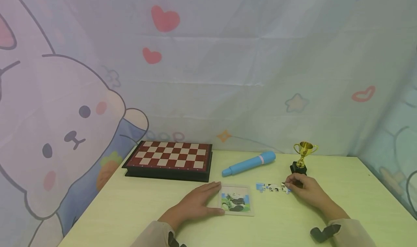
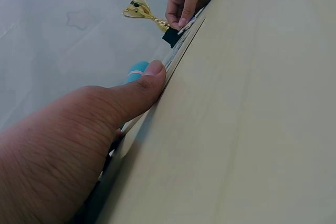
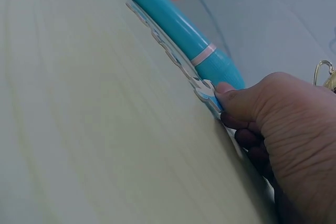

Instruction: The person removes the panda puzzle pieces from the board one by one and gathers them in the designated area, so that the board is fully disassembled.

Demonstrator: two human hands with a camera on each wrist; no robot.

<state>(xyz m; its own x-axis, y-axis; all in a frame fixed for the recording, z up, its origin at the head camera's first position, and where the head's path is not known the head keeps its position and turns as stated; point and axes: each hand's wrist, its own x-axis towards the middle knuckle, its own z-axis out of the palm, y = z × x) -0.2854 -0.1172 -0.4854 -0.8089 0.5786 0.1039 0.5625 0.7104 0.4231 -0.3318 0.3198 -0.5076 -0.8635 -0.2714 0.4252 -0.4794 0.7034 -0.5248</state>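
A small framed puzzle with a panda picture lies on the table, its upper part bare. My left hand rests along the frame's left side, thumb near the lower corner and fingertips near the upper one. To the right, my right hand pinches a puzzle piece with blue and white on it between thumb and fingers, low over the table. Beside it, in a row toward the frame, lie a black-and-white puzzle piece and a blue puzzle piece.
Behind the frame lies a blue pen-shaped stick with a pink band. A gold trophy on a black base stands just behind my right hand. At the back left sits a red-and-white checkered board box. A printed curtain hangs behind the table.
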